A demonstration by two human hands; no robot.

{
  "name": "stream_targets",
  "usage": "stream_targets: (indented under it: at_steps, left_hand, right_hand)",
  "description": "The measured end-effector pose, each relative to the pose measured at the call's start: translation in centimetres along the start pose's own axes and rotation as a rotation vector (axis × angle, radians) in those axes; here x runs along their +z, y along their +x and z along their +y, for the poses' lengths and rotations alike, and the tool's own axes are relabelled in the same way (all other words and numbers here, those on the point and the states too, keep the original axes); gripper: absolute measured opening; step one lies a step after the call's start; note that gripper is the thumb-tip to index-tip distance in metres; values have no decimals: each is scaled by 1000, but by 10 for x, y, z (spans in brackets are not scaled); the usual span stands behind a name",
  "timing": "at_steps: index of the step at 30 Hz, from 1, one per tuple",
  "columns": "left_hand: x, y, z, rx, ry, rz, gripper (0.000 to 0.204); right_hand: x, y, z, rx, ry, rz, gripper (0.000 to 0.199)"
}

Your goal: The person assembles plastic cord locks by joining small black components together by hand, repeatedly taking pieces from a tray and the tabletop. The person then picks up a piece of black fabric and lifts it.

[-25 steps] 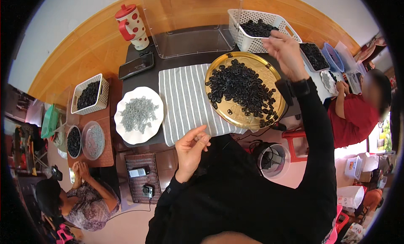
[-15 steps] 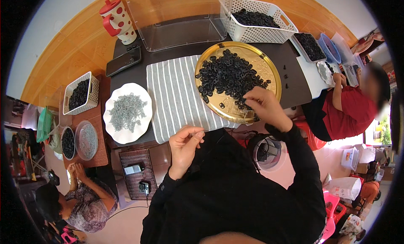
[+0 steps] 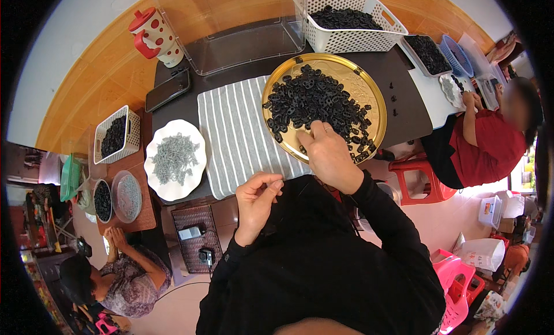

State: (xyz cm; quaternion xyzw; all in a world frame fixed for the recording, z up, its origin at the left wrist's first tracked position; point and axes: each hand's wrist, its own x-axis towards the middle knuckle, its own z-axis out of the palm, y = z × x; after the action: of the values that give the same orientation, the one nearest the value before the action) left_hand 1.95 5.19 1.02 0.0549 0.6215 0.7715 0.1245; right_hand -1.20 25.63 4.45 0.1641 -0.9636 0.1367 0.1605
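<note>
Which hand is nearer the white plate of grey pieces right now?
Left. The left hand is to the right of the white plate and slightly closer to the body, apart from it; the right hand is farther right, over the gold tray's near side.

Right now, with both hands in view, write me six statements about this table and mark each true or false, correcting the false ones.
1. The striped cloth lies between the gold tray of black pieces and the white scalloped plate. True.
2. The plate holds black pieces. False: it holds small grey pieces.
3. The left hand is at the cloth's near edge. True.
4. Both hands are over the tray. False: only the right hand is.
5. The polka-dot tumbler stands on the dark table. True.
6. The tray is square. False: it is round.
</note>
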Motion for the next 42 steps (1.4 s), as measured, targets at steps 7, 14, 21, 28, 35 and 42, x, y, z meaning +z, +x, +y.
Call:
stream_targets:
  at_steps: [7, 14, 21, 28, 35, 42]
  left_hand:
    - [1, -1, -2, -8, 15, -18, 13]
    - [-2, -2, -3, -20, -24, -2, 13]
    - [0, -2, -2, -22, -3, -19, 13]
    - [1, -1, -4, 31, -92, 17, 16]
    - [6, 8, -1, 227, -181, 100, 19]
    - [-2, 16, 5, 118, 1, 171, 12]
  right_hand:
    - [1, 9, -9, 107, -173, -68, 28]
    - [-6, -1, 1, 183, -33, 27, 19]
    - [10, 6, -16, 165, -57, -10, 11]
    - [12, 0, -20, 161, 103, 80, 15]
    - [15, -15, -58, -19, 696, 304, 12]
    - [3, -30, -20, -48, 525, 321, 18]
